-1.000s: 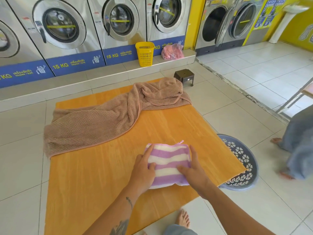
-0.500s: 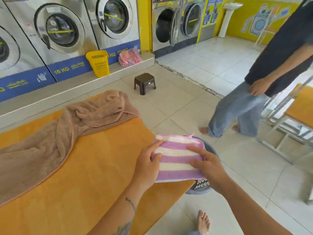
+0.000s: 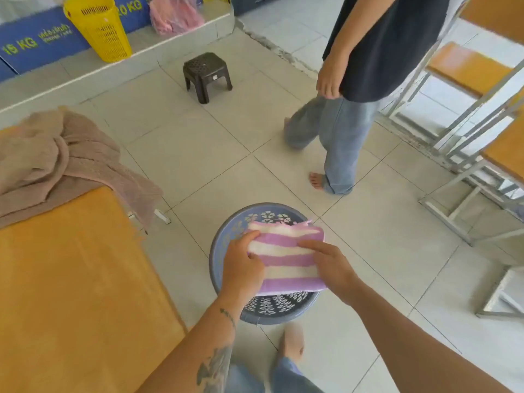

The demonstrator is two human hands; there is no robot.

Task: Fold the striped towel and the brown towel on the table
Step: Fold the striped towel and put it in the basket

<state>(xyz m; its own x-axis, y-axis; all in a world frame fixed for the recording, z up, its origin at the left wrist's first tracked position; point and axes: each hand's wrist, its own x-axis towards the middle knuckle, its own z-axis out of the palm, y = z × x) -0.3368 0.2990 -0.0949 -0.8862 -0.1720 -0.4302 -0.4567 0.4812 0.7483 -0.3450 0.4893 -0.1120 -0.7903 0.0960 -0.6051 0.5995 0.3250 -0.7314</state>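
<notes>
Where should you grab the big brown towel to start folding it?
Probably at the corner that droops over the table's far edge. The brown towel lies crumpled in a twisted heap on the table, so its other edges are buried. That hanging corner is free; come at it from the floor side and pinch it. Both hands are busy holding the striped towel now.

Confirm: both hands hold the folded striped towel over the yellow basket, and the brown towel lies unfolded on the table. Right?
Not quite. The head view shows the left hand and right hand holding the striped towel over the blue-grey basket. The brown towel does lie unfolded on the table.
</notes>
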